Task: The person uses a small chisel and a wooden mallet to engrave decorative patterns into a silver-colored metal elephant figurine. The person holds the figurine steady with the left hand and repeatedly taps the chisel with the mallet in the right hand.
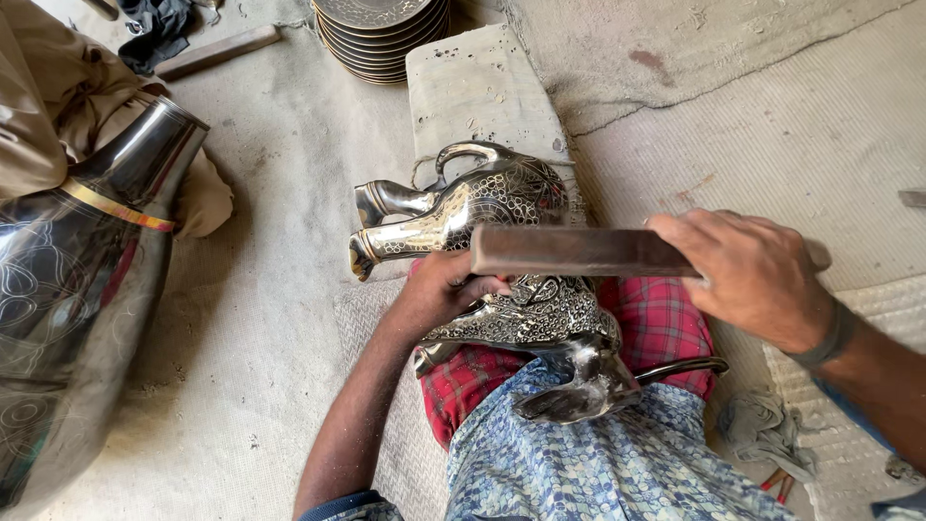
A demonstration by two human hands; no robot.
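Across my lap, on red checked cloth [666, 323], lies the engraved silver-and-black metal elephant figurine [502, 207]. My left hand [444, 285] grips its body; my right hand [757, 275] grasps a flat brown wooden bar [579, 251] above it.

The person wears a blue and white patterned shirt [598, 463] with dark blue cuffs on rolled-up sleeves, a red checked cloth [666, 323] over the lap, and a dark grey band [831, 338] on the wrist of the right hand [757, 275].
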